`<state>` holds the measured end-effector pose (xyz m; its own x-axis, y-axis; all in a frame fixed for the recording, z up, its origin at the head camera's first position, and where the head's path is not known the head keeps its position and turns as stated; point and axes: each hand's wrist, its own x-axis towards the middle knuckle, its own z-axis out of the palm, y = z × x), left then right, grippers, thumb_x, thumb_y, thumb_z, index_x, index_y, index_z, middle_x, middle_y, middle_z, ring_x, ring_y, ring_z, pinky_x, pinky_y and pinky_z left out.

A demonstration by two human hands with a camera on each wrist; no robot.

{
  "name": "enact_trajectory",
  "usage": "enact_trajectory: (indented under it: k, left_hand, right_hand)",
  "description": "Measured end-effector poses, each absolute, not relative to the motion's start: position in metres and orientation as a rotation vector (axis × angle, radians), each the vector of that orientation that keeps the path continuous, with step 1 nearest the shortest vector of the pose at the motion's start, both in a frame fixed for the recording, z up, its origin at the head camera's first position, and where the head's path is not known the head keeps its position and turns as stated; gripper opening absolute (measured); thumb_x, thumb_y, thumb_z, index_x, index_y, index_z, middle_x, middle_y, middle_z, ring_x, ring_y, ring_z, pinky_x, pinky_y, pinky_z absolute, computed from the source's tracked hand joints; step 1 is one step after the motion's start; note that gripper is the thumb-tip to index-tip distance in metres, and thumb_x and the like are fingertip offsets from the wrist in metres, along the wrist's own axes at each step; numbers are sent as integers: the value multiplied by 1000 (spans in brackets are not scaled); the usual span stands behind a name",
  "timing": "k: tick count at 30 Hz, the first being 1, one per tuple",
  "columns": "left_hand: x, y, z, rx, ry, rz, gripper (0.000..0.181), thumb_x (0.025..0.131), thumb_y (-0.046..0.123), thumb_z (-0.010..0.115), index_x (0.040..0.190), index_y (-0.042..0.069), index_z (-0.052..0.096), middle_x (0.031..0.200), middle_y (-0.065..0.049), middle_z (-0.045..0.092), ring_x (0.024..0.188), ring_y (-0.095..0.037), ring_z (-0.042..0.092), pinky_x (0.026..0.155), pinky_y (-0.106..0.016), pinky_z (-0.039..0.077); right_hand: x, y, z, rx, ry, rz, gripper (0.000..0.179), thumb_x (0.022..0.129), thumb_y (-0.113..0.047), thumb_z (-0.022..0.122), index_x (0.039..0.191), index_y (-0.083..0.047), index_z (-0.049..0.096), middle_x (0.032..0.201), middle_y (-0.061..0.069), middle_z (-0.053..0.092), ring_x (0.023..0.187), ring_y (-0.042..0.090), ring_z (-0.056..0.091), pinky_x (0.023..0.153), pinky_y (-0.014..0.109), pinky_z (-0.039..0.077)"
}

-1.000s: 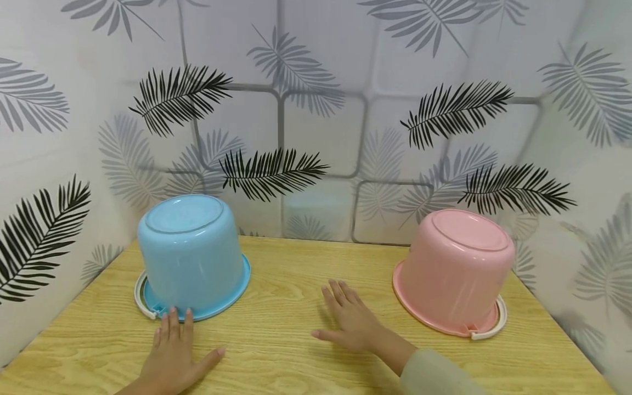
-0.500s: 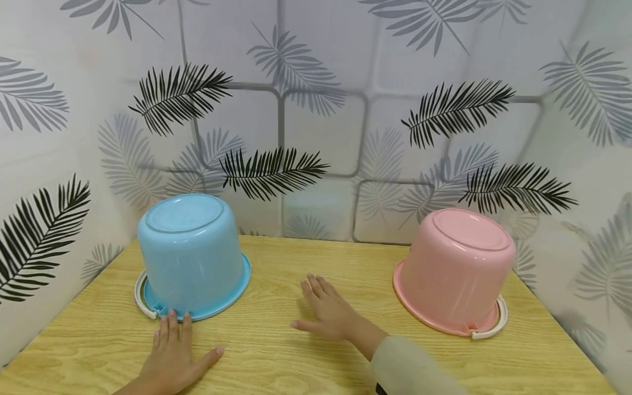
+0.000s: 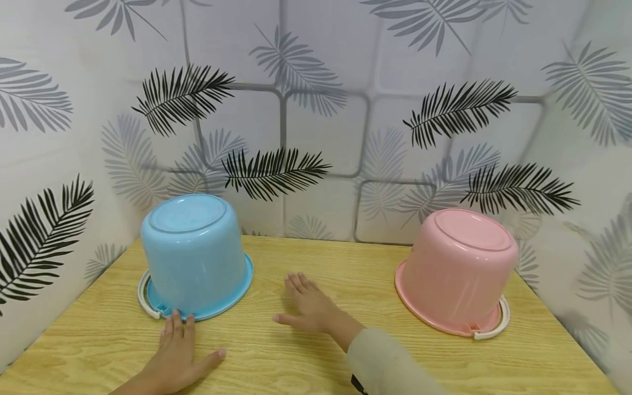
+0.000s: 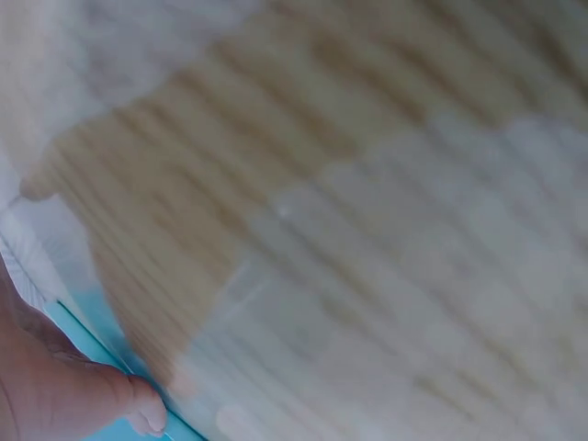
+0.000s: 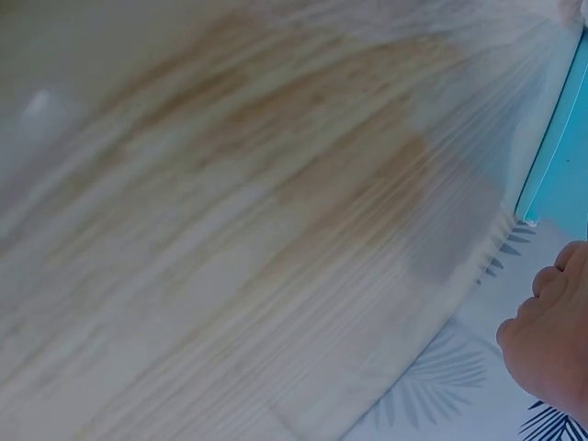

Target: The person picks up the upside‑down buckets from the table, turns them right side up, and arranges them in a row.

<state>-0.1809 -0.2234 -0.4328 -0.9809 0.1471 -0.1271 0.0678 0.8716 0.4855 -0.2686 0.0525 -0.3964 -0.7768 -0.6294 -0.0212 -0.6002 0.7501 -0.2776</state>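
A blue bucket (image 3: 195, 263) stands upside down at the left of the table, its white handle (image 3: 142, 299) lying at the left of the rim. My left hand (image 3: 175, 356) lies with straight fingers, their tips at the front of that rim; in the left wrist view the hand (image 4: 83, 395) is beside the blue rim (image 4: 87, 342). To the right of the blue bucket, my right hand (image 3: 312, 308) is spread low over the wood, apart from it and holding nothing. In the right wrist view the hand (image 5: 551, 340) appears near a blue edge (image 5: 556, 147).
A pink bucket (image 3: 456, 274), also upside down, stands at the right with its white handle (image 3: 496, 323) at the near right. Behind the wooden table (image 3: 316, 258) rises a leaf-patterned wall (image 3: 316, 126). Blurred glossy surfaces fill most of both wrist views.
My right hand has moved left across the table, away from the pink bucket and towards the blue one. The left hand and both buckets have stayed in place.
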Motion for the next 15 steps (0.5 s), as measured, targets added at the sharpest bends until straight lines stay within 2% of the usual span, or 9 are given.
enact_trajectory:
  k: [15]
  left_hand:
    - [-181, -221, -433, 177, 2865, 765, 106, 87, 58, 50, 135, -25, 6, 134, -51, -15, 125, -65, -15, 99, -73, -1]
  right_hand:
    - [-278, 28, -401, -968, 2789, -395, 85, 91, -58, 41, 149, -3, 12, 156, 15, 9, 145, 30, 6, 118, 44, 14]
